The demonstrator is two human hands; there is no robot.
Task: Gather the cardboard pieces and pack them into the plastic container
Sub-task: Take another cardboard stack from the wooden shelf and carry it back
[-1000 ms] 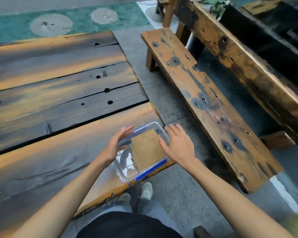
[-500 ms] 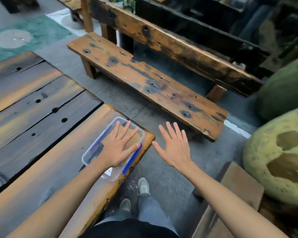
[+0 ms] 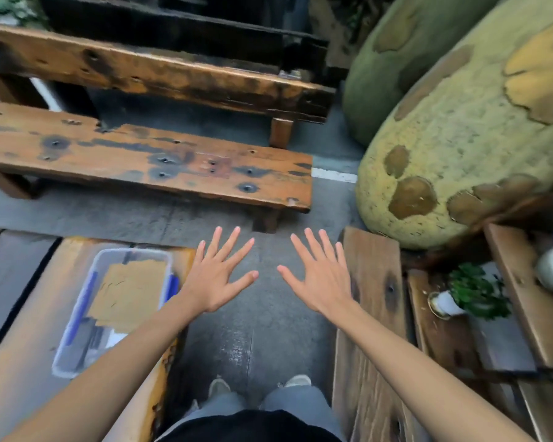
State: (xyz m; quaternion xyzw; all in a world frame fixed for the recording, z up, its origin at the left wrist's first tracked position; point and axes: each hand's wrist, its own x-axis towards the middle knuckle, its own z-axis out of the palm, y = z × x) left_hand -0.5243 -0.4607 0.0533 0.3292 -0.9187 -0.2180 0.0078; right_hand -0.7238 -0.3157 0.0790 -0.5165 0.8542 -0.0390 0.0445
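Note:
A clear plastic container (image 3: 77,349) with blue side clips sits on the wooden table (image 3: 23,387) near its right edge. Brown cardboard pieces (image 3: 126,291) lie flat inside it. My left hand (image 3: 217,275) hovers just right of the container, over the grey floor, fingers spread and empty. My right hand (image 3: 320,275) is held beside it, also spread and empty, close to a wooden plank (image 3: 369,314) on the right. Neither hand touches the container.
A worn wooden bench (image 3: 147,167) stands ahead, with a heavy beam (image 3: 160,78) behind it. A large yellow-green boulder-like shape (image 3: 466,129) fills the right. A small potted plant (image 3: 470,291) sits on shelves at the right. My shoes (image 3: 219,386) stand on the grey floor below.
My left hand lifted off the cardboard in the container and moved right, clear of it. The view swung right, so the container now lies at the left.

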